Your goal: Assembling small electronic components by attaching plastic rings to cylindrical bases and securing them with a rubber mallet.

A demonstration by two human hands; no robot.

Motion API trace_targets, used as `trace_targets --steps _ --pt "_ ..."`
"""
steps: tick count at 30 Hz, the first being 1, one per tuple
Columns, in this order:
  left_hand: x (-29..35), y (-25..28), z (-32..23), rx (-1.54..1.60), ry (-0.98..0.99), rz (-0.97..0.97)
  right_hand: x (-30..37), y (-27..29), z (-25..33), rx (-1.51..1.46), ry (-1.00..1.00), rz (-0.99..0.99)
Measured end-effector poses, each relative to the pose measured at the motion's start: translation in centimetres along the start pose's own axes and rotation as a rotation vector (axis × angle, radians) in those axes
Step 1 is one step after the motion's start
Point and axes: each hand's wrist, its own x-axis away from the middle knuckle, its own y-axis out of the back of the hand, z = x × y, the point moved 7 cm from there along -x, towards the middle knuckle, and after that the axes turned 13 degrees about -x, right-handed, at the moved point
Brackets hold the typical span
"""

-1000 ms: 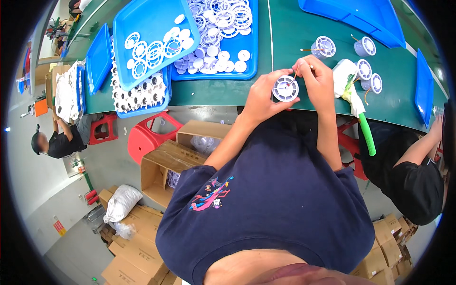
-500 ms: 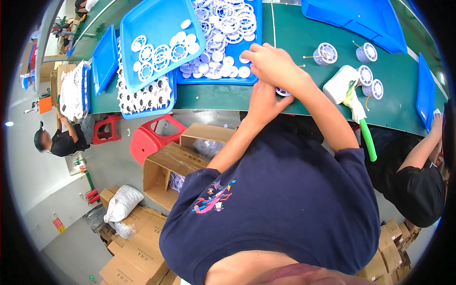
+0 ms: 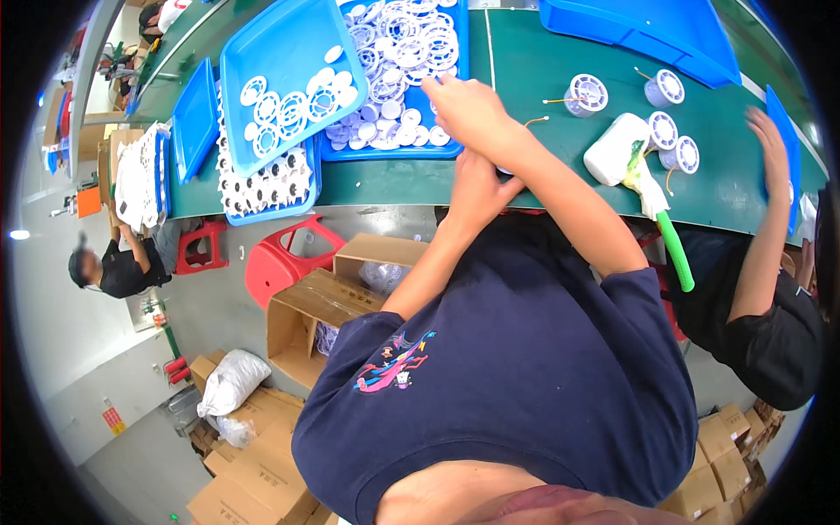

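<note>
My left hand (image 3: 477, 191) is closed round a white round housing at the table's front edge, mostly hidden by my hands; an orange wire (image 3: 535, 121) pokes out beyond my right wrist. Crossing over it, my right hand (image 3: 472, 112) has its fingers bent at the right rim of the blue tray (image 3: 398, 154) of white parts. Whatever its fingertips hold is hidden. That tray carries white spoked rings (image 3: 404, 54) and small white discs (image 3: 367, 131). Several finished-looking white housings with wires, such as one nearer me (image 3: 586, 94), stand to the right.
A tilted blue tray (image 3: 302, 144) with rings and discs rests over white parts at left. A white bottle (image 3: 617, 149) lies beside a green-handled tool (image 3: 672, 249). Blue bins (image 3: 647, 39) stand at far right. A co-worker's arm (image 3: 770, 201) reaches across the table at right.
My hands and the table's things sit slightly further left in the picture. The co-worker's arm at right has risen over the table toward the blue tray there.
</note>
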Motion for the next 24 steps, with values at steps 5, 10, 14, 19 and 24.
trace_targets --steps 5,10,14,19,24 --pt "0.1 0.5 -0.8 -0.073 -0.152 -0.06 1.6 3.3 -0.1 -0.52 0.15 -0.213" --pt "0.7 0.5 -0.2 0.01 0.013 -0.088 8.4 7.3 -1.9 -0.46 -0.087 -0.269" --pt "0.5 0.1 0.2 0.031 0.063 -0.051 11.5 8.9 -1.3 -0.52 -0.045 -0.309" --pt "0.1 0.3 -0.7 -0.101 -0.051 -0.052 11.5 7.8 -2.5 -0.545 -0.055 -0.304" --pt "0.1 0.5 -0.8 -0.078 -0.024 -0.038 10.8 7.1 -3.8 -0.702 -0.15 -0.319"
